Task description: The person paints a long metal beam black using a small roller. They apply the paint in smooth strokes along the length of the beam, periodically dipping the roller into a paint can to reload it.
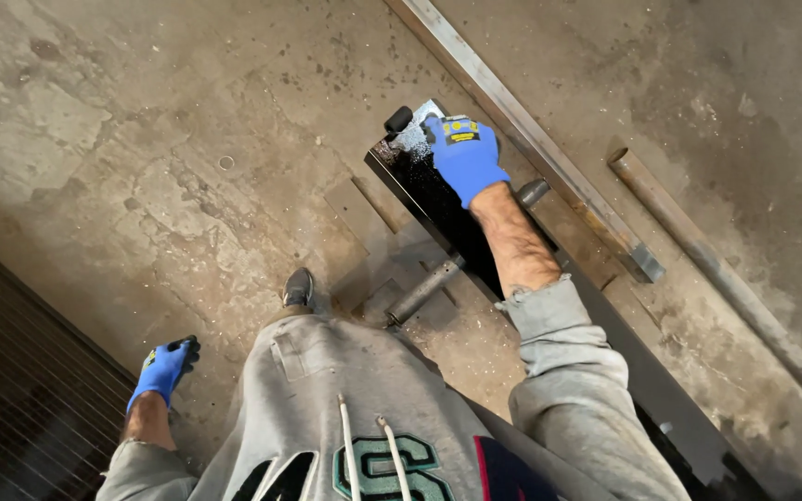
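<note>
Right grip (463, 153) atop black panel (438, 204)

Two blue-gloved hands show: the left hand (163, 369) and the right hand (464, 156). There is one black steel beam (438, 209), one flat steel bar (531, 139), two pipes, the rusty pipe (717, 274) and the grey pipe (429, 288), and one shoe (299, 288).

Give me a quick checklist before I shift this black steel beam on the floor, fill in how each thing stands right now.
1. Gloves on both hands: ok.
2. Right hand flat on the black beam end: ok.
3. Left hand free, off the beam: ok.
4. Round bar under the beam as a support: ok.
5. Shoe close beside the beam: not ok.
6. Beam's far end seated: cannot tell, out of view.
</note>
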